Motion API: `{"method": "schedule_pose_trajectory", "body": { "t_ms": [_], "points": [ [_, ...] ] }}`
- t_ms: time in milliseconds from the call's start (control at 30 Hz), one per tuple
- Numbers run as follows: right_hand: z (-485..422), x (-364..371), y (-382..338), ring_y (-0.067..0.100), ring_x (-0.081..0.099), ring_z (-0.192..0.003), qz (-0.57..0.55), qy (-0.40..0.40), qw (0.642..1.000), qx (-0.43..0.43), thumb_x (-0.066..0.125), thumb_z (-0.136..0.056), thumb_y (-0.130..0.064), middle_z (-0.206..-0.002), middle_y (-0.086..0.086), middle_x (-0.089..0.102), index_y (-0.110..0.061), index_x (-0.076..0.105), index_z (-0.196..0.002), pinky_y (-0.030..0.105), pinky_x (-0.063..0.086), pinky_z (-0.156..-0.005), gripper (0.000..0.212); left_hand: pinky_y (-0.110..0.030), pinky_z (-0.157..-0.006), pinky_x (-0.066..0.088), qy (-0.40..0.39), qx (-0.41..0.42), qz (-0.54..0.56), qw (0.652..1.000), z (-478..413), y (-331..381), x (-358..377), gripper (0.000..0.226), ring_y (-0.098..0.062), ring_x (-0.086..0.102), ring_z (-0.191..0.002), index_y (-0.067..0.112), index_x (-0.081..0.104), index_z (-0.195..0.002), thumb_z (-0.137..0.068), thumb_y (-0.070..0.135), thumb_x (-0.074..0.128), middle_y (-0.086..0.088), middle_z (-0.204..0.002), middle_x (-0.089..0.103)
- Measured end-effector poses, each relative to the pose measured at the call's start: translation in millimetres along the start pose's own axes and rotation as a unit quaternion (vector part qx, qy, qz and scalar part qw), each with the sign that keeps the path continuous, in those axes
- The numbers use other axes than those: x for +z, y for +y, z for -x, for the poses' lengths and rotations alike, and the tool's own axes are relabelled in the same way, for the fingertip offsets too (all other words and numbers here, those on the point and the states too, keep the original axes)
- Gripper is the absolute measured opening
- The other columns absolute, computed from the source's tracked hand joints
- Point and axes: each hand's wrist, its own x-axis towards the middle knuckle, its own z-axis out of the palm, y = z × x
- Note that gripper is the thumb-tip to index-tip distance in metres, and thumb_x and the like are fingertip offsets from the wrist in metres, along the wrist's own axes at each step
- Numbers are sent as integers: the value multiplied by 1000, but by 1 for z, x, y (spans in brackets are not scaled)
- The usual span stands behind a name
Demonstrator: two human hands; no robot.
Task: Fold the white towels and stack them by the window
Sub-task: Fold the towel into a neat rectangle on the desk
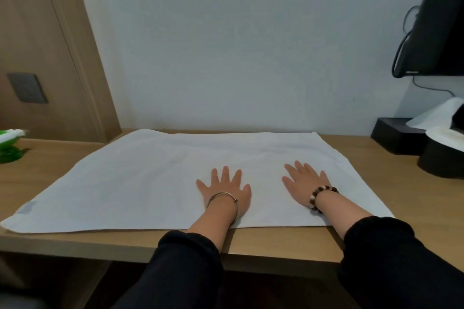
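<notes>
Palm down, my left hand (224, 189) lies flat on the towel (140, 183), fingers straight and spread wide, holding nothing. My right hand (305, 183) lies just beside it to the right in the same way, flat and splayed, its fingers angled a little leftward. The two are near each other but apart, both on the near half of the towel, right of its middle. I wear a metal bangle (226, 199) on the left wrist and a bead bracelet (320, 195) on the right. My black sleeves (190, 266) sit back from the wrists and cross the front edge of the tabletop (276, 241).

The towel is white and spread out flat across the wooden tabletop. Its far edge is close to the wall (238, 45), and its near edge is just short of the tabletop's front. Its near left corner bears a small grey mark (27, 207).

At the far left of the tabletop sits a green thing (10, 148), too blurred to name. At the right stands a black box (394, 135) with white tissue (434, 114) above its top. Just beside it is a round black tub (442, 163) topped by something white. Above them is a black screen (437, 20) with a cable (401, 52) looping at its side. A wood panel (50, 32) at left carries a grey socket plate (27, 88).
</notes>
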Motion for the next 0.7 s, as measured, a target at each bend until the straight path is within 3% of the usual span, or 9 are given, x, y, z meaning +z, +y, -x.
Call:
{"method": "schedule_pose_trajectory", "body": {
  "t_ms": [133, 233, 333, 400, 467, 533, 600, 700],
  "points": [
    [13, -1, 23, 21, -6, -147, -24, 14, 988, 154, 9, -97, -54, -160, -3, -11, -31, -1, -153, 55, -1, -116, 61, -62, -112, -2, -1, -6, 2, 1000, 3, 1, -1, 58, -25, -12, -146, 37, -5, -151, -97, 53, 10, 6, -159, -13],
    [19, -6, 19, 23, -6, -147, -35, 1, 981, 191, 9, -98, -52, -160, -1, -11, -29, -2, -152, 58, 0, -114, 60, -56, -113, 10, 2, -6, -8, 1000, 7, 6, -5, 59, -27, 1, -146, 34, 7, -151, -96, 53, 15, 4, -160, 1],
    [19, -27, 8, 32, 19, -143, 39, -29, 980, 193, 25, -99, -38, -157, 11, 17, -15, 20, -151, 56, 18, -113, 57, -45, -103, 31, -21, 42, -28, 999, 5, 8, -27, 54, -29, 29, -132, 24, 40, -138, -92, 48, 27, -4, -141, 40],
    [15, -50, -4, 35, 37, -133, 116, -40, 978, 167, 40, -94, -22, -145, 15, 40, -9, 43, -138, 54, 28, -110, 46, -37, -105, 31, -57, 88, -16, 994, -7, 2, -47, 49, -28, 38, -128, 17, 50, -133, -96, 44, 33, -5, -136, 49],
    [3, -67, -20, 32, 51, -121, 124, -19, 985, 119, 42, -90, -15, -132, 13, 54, -10, 55, -125, 48, 38, -105, 38, -32, -109, 26, -60, 85, 24, 994, -29, -11, -62, 47, -24, 35, -135, 17, 43, -140, -99, 40, 37, -4, -147, 41],
    [-18, -73, -37, 30, 56, -113, 75, 7, 995, 64, 38, -91, -17, -127, 12, 56, -11, 53, -124, 39, 45, -94, 37, -33, -113, 24, -29, 64, 17, 997, -57, -24, -65, 50, -25, 29, -139, 24, 32, -146, -99, 42, 34, -5, -153, 31],
    [-48, -73, -54, 32, 47, -123, 39, 4, 999, 17, 34, -95, -26, -138, 13, 47, -12, 42, -135, 40, 43, -95, 43, -43, -114, 19, -11, 31, 8, 999, -79, -31, -60, 53, -26, 18, -143, 31, 20, -149, -99, 47, 28, -2, -157, 18],
    [-87, -62, -72, 29, 27, -138, 1, 9, 998, -65, 30, -99, -37, -154, 7, 25, -17, 25, -148, 46, 27, -111, 53, -57, -113, 6, -1, 4, 13, 1000, -96, -35, -43, 57, -25, -4, -147, 39, 4, -150, -97, 54, 21, 7, -160, -3]
  ]
}}
